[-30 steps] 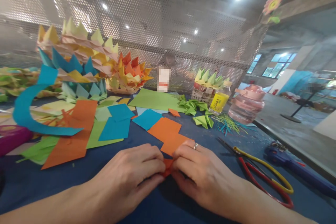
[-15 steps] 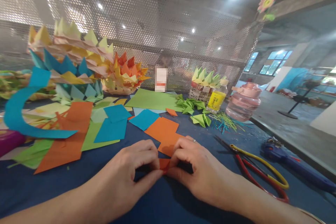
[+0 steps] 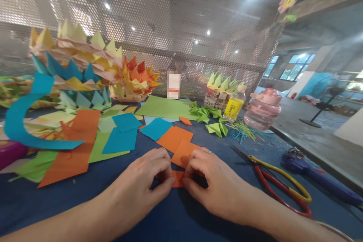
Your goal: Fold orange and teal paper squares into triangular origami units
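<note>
Between my hands, low in the middle of the view, is a small piece of orange paper (image 3: 178,179), mostly covered by my fingers. My left hand (image 3: 147,179) pinches its left end with thumb and curled fingers. From the other side my right hand (image 3: 208,179), with a ring on one finger, pinches the right end. Just beyond them lies an orange paper square (image 3: 184,154), its right corner under my right fingers. Another orange square (image 3: 172,138) and a blue square (image 3: 155,128) overlap behind it.
Scissors (image 3: 280,181) and a blue glue gun (image 3: 320,176) lie at right. A yellow-labelled bottle (image 3: 234,106), a pink jug (image 3: 262,111) and folded green pieces (image 3: 217,128) stand behind. Paper crowns (image 3: 76,72), a blue strip (image 3: 17,121) and loose sheets fill the left.
My left thumb has drawn back a little toward its fingers, and the orange paper between my hands looks flatter. The things around have stayed in place.
</note>
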`<action>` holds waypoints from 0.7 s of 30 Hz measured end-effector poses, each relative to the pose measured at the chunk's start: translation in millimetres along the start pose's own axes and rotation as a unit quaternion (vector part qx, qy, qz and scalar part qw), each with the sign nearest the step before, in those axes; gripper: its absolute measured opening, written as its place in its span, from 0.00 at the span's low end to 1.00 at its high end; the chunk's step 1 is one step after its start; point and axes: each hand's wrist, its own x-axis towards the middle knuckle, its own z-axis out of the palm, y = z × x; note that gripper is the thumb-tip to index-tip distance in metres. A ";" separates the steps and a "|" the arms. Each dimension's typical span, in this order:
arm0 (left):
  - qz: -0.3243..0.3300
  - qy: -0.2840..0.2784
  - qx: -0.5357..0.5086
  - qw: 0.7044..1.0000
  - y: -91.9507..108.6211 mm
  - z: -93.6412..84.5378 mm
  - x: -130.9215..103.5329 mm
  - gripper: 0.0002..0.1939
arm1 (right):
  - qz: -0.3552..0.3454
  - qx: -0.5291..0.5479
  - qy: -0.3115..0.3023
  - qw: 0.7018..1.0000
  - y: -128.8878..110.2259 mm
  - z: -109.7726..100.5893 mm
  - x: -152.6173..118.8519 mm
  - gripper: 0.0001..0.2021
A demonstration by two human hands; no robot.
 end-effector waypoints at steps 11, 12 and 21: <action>0.017 0.022 0.022 0.999 -6.9 8.0 -0.7 0.07 | 0.039 -0.007 0.002 0.999 -1.8 -2.6 -0.8 0.06; 0.010 0.014 0.023 1.000 -6.6 7.5 -1.3 0.05 | 0.043 -0.006 0.000 0.999 -1.8 -2.9 -0.4 0.07; 0.054 -0.007 0.014 0.998 -1.2 3.3 -7.9 0.11 | 0.014 0.030 -0.013 0.999 3.6 -2.9 0.8 0.07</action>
